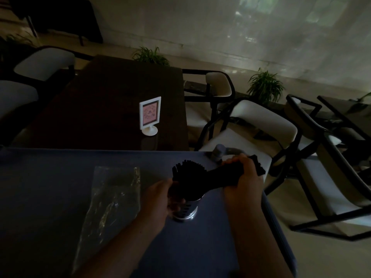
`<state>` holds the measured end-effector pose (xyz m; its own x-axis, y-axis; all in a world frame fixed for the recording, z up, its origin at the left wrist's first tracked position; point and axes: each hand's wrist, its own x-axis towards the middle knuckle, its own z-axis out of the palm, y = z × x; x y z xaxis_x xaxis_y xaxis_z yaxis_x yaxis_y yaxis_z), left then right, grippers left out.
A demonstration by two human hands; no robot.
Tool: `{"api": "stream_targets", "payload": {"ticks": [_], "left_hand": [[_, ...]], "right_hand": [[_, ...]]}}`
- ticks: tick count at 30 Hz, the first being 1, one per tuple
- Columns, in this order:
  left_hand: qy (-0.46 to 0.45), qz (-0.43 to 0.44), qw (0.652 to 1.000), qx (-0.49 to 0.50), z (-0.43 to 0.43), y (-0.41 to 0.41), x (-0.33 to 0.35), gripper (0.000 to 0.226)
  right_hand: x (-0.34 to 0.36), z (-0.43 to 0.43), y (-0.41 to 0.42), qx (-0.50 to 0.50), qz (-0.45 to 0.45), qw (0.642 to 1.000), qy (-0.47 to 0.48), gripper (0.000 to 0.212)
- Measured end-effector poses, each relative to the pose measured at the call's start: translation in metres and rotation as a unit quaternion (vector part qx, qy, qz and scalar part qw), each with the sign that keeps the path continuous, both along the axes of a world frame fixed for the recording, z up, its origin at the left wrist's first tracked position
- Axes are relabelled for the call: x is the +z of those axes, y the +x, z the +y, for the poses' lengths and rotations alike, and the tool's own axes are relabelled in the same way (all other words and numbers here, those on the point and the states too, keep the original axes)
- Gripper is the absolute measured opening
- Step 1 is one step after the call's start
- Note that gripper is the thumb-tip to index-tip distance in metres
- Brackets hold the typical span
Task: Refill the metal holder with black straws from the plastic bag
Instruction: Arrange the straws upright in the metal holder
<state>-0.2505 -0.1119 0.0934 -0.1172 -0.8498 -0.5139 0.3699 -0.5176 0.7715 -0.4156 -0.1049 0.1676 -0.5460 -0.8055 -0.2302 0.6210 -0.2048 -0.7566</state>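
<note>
A shiny metal holder (185, 210) stands on the blue table (50, 189), packed with upright black straws (188, 169). My left hand (160, 199) wraps around the holder's left side. My right hand (244, 173) grips a second bundle of black straws (220, 174), which lies slanted, its lower end at the holder's mouth and its upper end sticking out past my fist. The clear plastic bag (112, 199) lies flat and crumpled on the table to the left of the holder, apart from both hands.
A white framed table sign (150, 115) stands on the dark table (120, 93) beyond. Black-framed chairs with pale cushions (261, 125) crowd the right side. The blue table's right edge runs just past my right forearm. Potted plants (265, 85) line the far wall.
</note>
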Motion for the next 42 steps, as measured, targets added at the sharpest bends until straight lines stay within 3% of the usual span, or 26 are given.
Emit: {"api": "stream_targets", "payload": {"ticks": [4,9,13,18,21,25,28,33,42], "left_hand": [[-0.058,-0.143,0.986,-0.057,-0.007,0.008,-0.006,0.017],[-0.152,-0.244,0.953,-0.099,-0.012,0.01,-0.02,0.016],[-0.203,-0.284,0.929,-0.122,-0.015,0.011,-0.032,0.024],[-0.226,-0.307,0.913,-0.141,-0.016,0.016,-0.04,0.013],[-0.249,-0.324,0.901,-0.145,-0.016,0.017,-0.043,0.014],[-0.307,-0.364,0.87,-0.132,-0.015,0.016,-0.046,0.011],[-0.332,-0.348,0.867,-0.131,-0.014,0.016,-0.048,0.018],[-0.345,-0.309,0.872,-0.159,-0.008,0.016,-0.052,0.034],[-0.368,-0.299,0.861,-0.182,-0.011,0.011,-0.064,0.075]], "right_hand": [[-0.013,-0.011,-0.006,-0.026,0.034,0.998,0.04,0.012],[-0.024,-0.02,0.011,-0.049,0.222,0.967,0.118,0.007],[-0.035,-0.022,0.031,-0.001,0.371,0.927,0.055,0.017],[-0.059,-0.021,0.035,0.052,0.461,0.882,0.079,0.013],[-0.063,-0.021,0.031,0.067,0.522,0.844,0.102,0.024],[-0.064,-0.022,0.027,0.124,0.565,0.809,0.108,0.038],[-0.071,-0.022,0.023,0.15,0.562,0.802,0.134,0.027],[-0.084,-0.016,0.02,0.164,0.558,0.804,0.126,0.022],[-0.088,-0.007,0.019,0.142,0.532,0.834,0.044,0.035]]}}
